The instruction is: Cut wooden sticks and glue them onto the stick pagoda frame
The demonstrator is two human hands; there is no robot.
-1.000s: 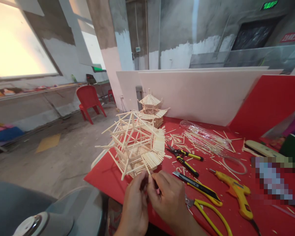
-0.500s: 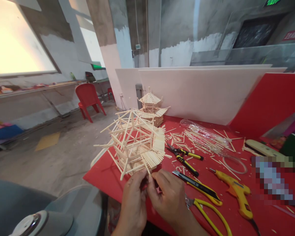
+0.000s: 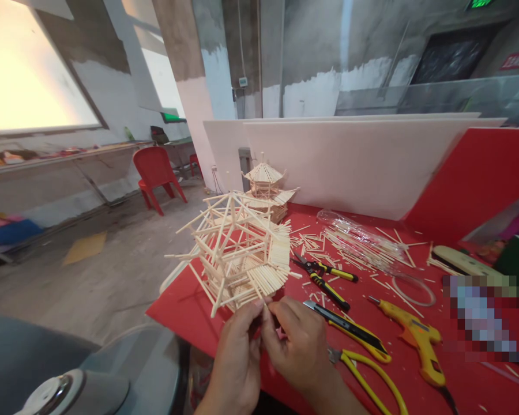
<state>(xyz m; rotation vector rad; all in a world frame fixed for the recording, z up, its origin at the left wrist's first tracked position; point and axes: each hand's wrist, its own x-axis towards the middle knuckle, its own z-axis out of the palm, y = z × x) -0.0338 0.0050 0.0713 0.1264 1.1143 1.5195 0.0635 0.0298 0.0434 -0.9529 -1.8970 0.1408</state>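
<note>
A pagoda frame of thin wooden sticks [image 3: 225, 248] stands at the near left of the red table, its right-hand roof panels covered with rows of short sticks. At its front edge, my left hand [image 3: 239, 351] and my right hand [image 3: 300, 340] meet with fingertips pinched round a thin wooden stick [image 3: 260, 293]. The stick slants up from the fingertips to the lower edge of the roof panel; whether it touches the panel I cannot tell. Both hands are closed, and their lower fingers are partly hidden.
To the right lie pruning snips [image 3: 324, 276], a utility knife [image 3: 350, 328], yellow-handled pliers [image 3: 372, 374] and a glue gun [image 3: 415, 337]. Behind are loose sticks [image 3: 358, 245] in plastic wrap and a smaller pagoda [image 3: 266, 184]. A bottle [image 3: 75, 392] stands at lower left.
Both hands have shifted very slightly right, and the tip area of the stick has moved a little with them. The pagoda frame and the tools are where they were.
</note>
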